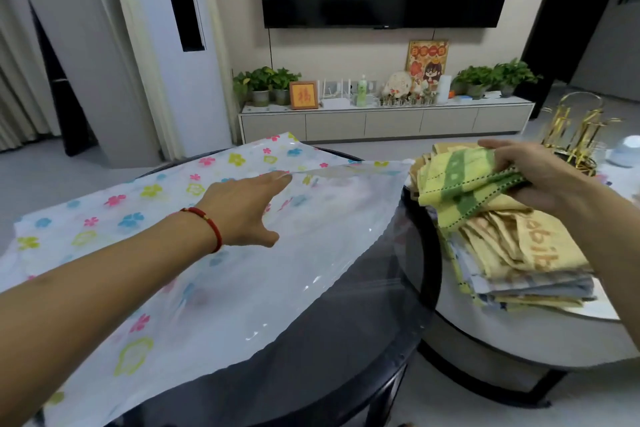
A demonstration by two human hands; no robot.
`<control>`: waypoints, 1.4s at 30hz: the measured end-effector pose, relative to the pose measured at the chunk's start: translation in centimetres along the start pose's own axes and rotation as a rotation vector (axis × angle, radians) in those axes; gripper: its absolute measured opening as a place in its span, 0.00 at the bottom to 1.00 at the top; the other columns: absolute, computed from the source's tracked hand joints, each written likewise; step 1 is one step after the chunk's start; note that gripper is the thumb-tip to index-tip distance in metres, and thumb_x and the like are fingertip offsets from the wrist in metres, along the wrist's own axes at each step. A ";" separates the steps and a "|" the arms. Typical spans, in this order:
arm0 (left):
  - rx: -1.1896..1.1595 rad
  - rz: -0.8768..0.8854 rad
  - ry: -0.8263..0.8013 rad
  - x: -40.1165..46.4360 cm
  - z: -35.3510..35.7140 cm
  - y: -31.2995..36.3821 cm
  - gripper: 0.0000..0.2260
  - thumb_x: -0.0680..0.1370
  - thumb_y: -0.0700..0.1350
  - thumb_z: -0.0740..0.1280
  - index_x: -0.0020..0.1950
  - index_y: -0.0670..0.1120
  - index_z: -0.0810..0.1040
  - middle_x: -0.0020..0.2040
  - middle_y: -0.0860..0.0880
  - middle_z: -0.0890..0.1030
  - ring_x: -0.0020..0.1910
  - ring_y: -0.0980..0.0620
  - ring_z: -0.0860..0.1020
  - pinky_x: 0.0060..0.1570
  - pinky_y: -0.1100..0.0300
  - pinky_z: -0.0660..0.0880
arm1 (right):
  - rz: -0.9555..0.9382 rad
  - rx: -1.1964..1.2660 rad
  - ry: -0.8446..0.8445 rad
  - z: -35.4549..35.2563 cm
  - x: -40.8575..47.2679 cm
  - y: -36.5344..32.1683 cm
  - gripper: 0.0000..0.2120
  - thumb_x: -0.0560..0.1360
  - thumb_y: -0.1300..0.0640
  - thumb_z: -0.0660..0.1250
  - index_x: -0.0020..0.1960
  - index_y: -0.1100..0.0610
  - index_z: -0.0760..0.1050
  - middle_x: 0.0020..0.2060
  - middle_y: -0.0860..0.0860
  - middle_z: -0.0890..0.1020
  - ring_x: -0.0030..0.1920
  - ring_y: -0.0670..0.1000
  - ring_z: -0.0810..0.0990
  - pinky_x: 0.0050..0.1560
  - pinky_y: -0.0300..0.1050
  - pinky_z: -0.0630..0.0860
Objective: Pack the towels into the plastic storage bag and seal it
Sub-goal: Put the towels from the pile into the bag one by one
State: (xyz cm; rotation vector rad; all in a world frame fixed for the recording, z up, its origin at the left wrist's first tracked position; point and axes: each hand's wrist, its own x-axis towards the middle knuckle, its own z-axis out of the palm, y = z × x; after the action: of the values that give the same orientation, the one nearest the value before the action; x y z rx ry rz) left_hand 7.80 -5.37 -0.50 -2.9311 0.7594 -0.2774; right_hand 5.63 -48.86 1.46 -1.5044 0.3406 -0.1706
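Observation:
A large clear plastic storage bag (145,263) printed with coloured flowers lies flat across the dark round table (346,350). My left hand (242,211) rests on the bag with fingers stretched toward its far edge, fingertips at the top film layer near the opening. To the right, a stack of folded towels (512,253) sits on the lower white round table (519,333). Above that stack my right hand (540,173) grips a folded yellow towel with green stripes (464,184).
A gold metal rack (575,128) and a small white round object (628,149) stand behind the towel stack. Across the floor are a TV cabinet (384,121) with plants and ornaments, a wall TV, and a tall white air conditioner (183,45) at left.

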 end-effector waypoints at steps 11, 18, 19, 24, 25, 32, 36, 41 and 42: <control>-0.006 0.009 0.071 -1.2 -3.7 -1.7 0.49 0.67 0.64 0.72 0.81 0.53 0.50 0.81 0.61 0.46 0.73 0.53 0.67 0.55 0.52 0.77 | 0.042 0.168 -0.604 17.0 -5.8 4.9 0.33 0.70 0.69 0.56 0.69 0.49 0.79 0.58 0.59 0.81 0.38 0.52 0.75 0.31 0.41 0.75; -0.021 -0.004 0.076 -0.5 -5.5 -3.1 0.50 0.66 0.62 0.73 0.80 0.54 0.47 0.81 0.62 0.45 0.73 0.49 0.68 0.60 0.43 0.75 | 0.151 -0.150 -0.183 25.2 -2.7 13.6 0.22 0.76 0.65 0.67 0.69 0.53 0.75 0.59 0.58 0.80 0.48 0.55 0.82 0.35 0.42 0.78; -0.024 0.007 0.078 -0.5 -5.5 -3.2 0.50 0.66 0.62 0.73 0.81 0.54 0.47 0.81 0.62 0.45 0.73 0.49 0.67 0.60 0.44 0.75 | 0.140 -0.270 -0.132 25.5 -2.3 14.5 0.28 0.75 0.62 0.70 0.74 0.53 0.71 0.63 0.57 0.78 0.52 0.56 0.81 0.38 0.43 0.78; -0.011 0.071 0.115 -1.1 -4.3 -2.8 0.50 0.68 0.61 0.73 0.81 0.54 0.47 0.81 0.60 0.46 0.75 0.53 0.63 0.56 0.55 0.72 | -0.048 -0.207 -0.018 26.9 -2.4 15.7 0.34 0.78 0.56 0.72 0.80 0.53 0.61 0.71 0.53 0.74 0.61 0.57 0.79 0.55 0.50 0.80; -0.015 0.081 0.119 -1.2 -4.1 -2.7 0.50 0.68 0.61 0.73 0.81 0.54 0.47 0.81 0.60 0.46 0.76 0.53 0.63 0.56 0.55 0.72 | -0.023 -0.188 -0.059 27.0 -2.4 15.7 0.36 0.79 0.56 0.72 0.81 0.54 0.59 0.73 0.55 0.74 0.64 0.59 0.79 0.60 0.54 0.80; -0.095 0.132 0.105 -2.3 -3.7 -2.7 0.47 0.70 0.56 0.73 0.81 0.55 0.48 0.81 0.62 0.45 0.70 0.54 0.68 0.55 0.53 0.78 | -0.408 -0.866 0.057 25.8 -3.6 14.9 0.18 0.79 0.58 0.64 0.68 0.52 0.80 0.61 0.55 0.82 0.59 0.58 0.81 0.58 0.49 0.76; -0.126 0.153 0.086 -2.6 -3.4 -3.0 0.47 0.70 0.52 0.75 0.81 0.55 0.48 0.80 0.63 0.45 0.60 0.55 0.73 0.53 0.53 0.78 | -0.548 -1.096 -0.185 28.1 -3.3 16.2 0.17 0.80 0.62 0.58 0.64 0.54 0.81 0.55 0.58 0.79 0.59 0.62 0.76 0.54 0.51 0.75; -0.194 0.195 0.052 -2.8 -2.7 -3.6 0.48 0.69 0.50 0.76 0.81 0.54 0.50 0.81 0.62 0.46 0.60 0.63 0.63 0.56 0.61 0.71 | -0.464 -1.091 -0.327 30.3 1.7 14.7 0.25 0.81 0.67 0.55 0.76 0.59 0.70 0.72 0.63 0.73 0.75 0.64 0.66 0.74 0.52 0.63; -0.204 0.193 0.041 -2.8 -2.6 -3.8 0.48 0.69 0.50 0.76 0.81 0.54 0.49 0.80 0.63 0.46 0.57 0.64 0.64 0.55 0.63 0.70 | -0.430 -1.067 -0.369 30.5 2.6 14.5 0.26 0.82 0.67 0.55 0.79 0.59 0.67 0.77 0.61 0.68 0.78 0.61 0.62 0.77 0.49 0.58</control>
State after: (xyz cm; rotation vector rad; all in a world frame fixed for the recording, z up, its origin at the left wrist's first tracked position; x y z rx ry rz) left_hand 6.70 -0.85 2.20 -3.0146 1.1309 -0.2584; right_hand 16.47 -19.93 -12.28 -2.6062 -0.2598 -0.0341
